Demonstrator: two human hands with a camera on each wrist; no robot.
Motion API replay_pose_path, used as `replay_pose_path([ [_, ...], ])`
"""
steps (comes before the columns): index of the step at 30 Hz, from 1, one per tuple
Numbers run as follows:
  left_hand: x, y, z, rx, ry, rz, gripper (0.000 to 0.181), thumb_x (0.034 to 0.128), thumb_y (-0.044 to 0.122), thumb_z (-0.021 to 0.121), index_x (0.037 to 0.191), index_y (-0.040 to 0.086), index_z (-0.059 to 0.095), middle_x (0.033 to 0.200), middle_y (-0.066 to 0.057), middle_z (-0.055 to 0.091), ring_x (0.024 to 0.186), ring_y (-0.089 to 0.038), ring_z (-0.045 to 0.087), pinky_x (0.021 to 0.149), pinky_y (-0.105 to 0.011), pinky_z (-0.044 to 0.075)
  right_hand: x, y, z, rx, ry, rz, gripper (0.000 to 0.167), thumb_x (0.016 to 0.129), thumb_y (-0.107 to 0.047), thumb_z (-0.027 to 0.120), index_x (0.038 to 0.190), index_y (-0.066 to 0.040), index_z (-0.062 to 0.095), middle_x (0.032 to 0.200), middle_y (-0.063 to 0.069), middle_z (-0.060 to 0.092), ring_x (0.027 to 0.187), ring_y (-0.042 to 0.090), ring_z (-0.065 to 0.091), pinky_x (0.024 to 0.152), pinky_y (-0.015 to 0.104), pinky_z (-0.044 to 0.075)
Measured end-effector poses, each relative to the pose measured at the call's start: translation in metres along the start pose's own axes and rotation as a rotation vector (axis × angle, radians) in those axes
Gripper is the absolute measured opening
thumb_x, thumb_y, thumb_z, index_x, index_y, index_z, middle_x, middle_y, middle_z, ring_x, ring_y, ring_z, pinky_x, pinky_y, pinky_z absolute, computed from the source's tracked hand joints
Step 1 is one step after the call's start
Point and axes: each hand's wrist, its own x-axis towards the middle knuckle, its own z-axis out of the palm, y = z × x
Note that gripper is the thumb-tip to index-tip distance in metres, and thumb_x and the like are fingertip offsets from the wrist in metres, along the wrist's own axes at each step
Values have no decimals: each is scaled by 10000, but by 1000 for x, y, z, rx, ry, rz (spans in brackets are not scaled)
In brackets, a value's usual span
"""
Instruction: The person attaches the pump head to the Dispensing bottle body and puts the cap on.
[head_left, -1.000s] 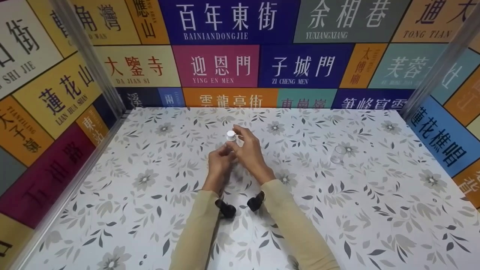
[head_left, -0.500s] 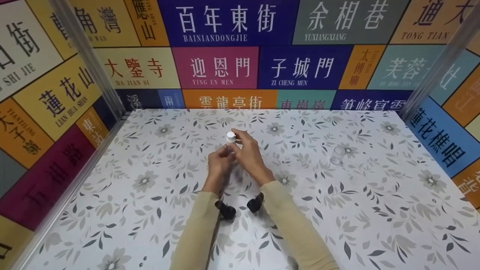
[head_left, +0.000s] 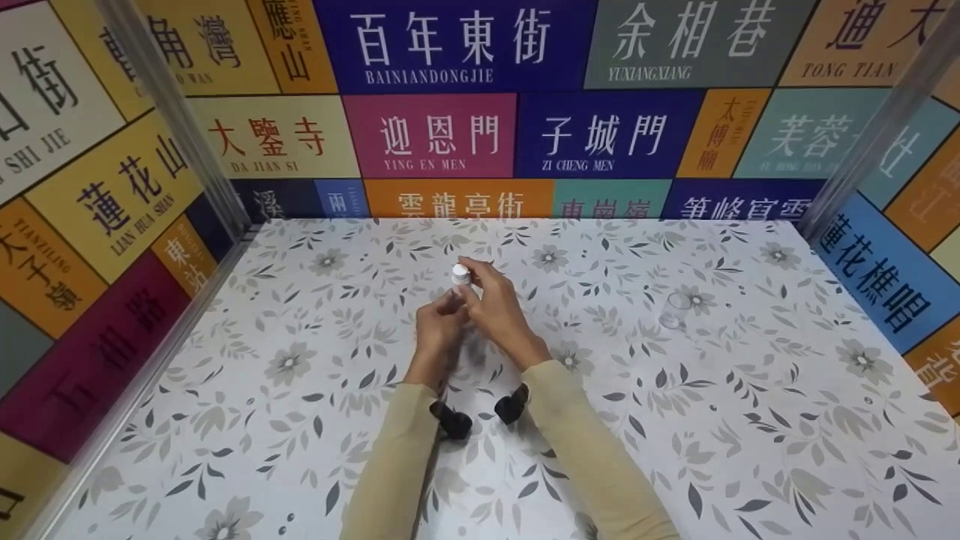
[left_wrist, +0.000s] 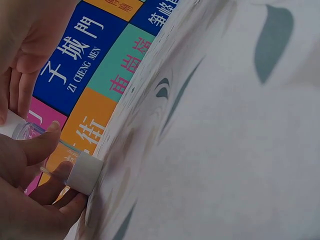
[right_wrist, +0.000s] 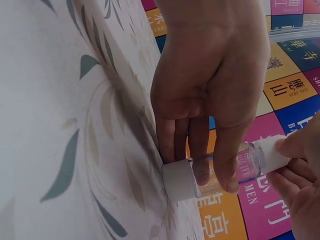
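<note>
One bottle point(right_wrist: 245, 170), clear-bodied, smooth, with white cap point(right_wrist: 271, 154) above and white base point(right_wrist: 179, 181) below; held between both hands, upright or nearly so. Handling, as judged: light, whether filled or not (contents cannot be made out); walls thin-looking but stiff, probably plastic, though glass is not ruled out; polished surface liable to slip under dry fingertips; hard squeezing or a drop best avoided. Points of hold: clear body, between base and neck, for steadying; cap by its side wall, thumb against fingers, where there is room for a narrow pinch only. Left hand point(head_left: 439, 322): fingers and thumb curled round the body, low down, some fingers close against the base. Right hand point(head_left: 499, 304): narrow, thumb and fingers pinching the cap, above the left hand's hold. Position: bottle directly between the hands, at their fingertips, on the side away from the sleeves; base at the worktop point(head_left: 300, 450), apparently resting on it below the left fingers, though full contact cannot be confirmed. One cup point(head_left: 676, 311), clear, see-through, held by neither hand: on the worktop, well apart, to the right of the right hand. Wall point(head_left: 442, 135), covered in coloured name panels: beyond the hands, past the worktop's far edge.
</note>
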Motion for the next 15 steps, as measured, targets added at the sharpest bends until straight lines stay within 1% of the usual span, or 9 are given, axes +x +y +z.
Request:
replay_pose_path([
  [3,0,0,0,2,-7,-1,464,874,-14,661,1333,-23,594,1270,-245,668,1133,-299,672,839,-266,555,-1,0,-1,-17,1,-5,396,951,-4,622,1341,40,566,1286,215,638,1178,335,649,1026,381,519],
  [8,0,-1,0,14,1,-10,466,873,-3,674,1333,-11,603,1269,-238,673,1135,-305,672,863,-295,558,-1,2,0,-20,12,-1,405,944,-27,648,1336,35,564,1266,208,644,1165,326,657,1013,365,528],
  [11,-1,0,0,-13,0,-21,457,876,-1,675,1328,-6,610,1265,-231,679,1105,-278,671,841,-276,545,-1,3,0,-14,17,-5,419,932,-25,664,1333,41,560,1259,210,642,1166,328,653,1014,373,527],
  [15,-1,-1,0,-59,-9,-28,438,873,-19,663,1310,-4,627,1260,-226,683,1065,-250,664,797,-245,533,0,4,-1,-21,32,-16,462,908,-44,702,1340,26,555,1282,203,626,1213,325,617,1042,373,509],
])
